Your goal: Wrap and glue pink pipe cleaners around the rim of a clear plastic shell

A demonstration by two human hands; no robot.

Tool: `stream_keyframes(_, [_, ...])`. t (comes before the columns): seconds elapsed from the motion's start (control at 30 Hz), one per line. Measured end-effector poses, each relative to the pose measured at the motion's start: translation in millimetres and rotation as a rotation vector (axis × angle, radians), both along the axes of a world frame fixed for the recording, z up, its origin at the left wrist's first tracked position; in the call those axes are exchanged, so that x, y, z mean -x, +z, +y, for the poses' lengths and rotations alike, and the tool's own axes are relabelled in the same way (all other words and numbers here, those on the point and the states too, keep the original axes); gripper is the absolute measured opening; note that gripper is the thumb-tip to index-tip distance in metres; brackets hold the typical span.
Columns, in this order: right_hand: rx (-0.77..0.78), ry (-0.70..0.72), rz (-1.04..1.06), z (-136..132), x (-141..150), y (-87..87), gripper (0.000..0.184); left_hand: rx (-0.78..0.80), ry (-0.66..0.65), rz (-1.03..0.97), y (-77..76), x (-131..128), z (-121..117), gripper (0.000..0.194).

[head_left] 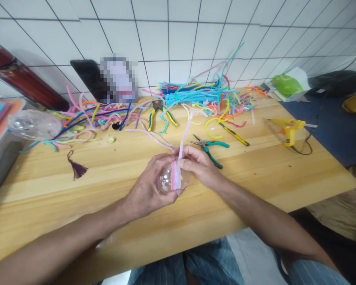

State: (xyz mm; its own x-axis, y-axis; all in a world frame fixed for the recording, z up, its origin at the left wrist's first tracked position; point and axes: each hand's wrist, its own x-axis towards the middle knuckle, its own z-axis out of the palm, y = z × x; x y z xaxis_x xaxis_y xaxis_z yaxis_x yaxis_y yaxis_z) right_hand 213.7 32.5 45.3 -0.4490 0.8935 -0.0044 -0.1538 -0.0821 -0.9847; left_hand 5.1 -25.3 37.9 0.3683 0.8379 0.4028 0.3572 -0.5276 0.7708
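My left hand (150, 186) cups a small clear plastic ball (167, 180) over the wooden table (112, 186). A pink pipe cleaner (176, 176) is wound around the ball in a band, and its free end rises up and away toward the pile. My right hand (195, 160) pinches that pink pipe cleaner against the top of the ball with thumb and fingers. Both hands are closed and meet at the ball.
A heap of coloured pipe cleaners (192, 99) spreads along the back. Teal-handled pliers (209, 148), yellow-handled pliers (157, 113), a yellow-handled tool (233, 133), a yellow glue gun (287, 128), a purple tassel (76, 168) and a second clear ball (34, 124) lie around.
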Motion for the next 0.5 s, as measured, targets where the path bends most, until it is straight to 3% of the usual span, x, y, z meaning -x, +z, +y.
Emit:
stream_keyframes(0.33, [-0.307,0.049,-0.079,-9,-11,2.9,0.029,-0.059,0.021,-0.033,-5.0,2,6,0.075])
stream_keyframes(0.5, [-0.356,0.02,-0.098,-10,-9,4.9,0.025,-0.106,-0.003,0.005,-5.7,3,8,0.079])
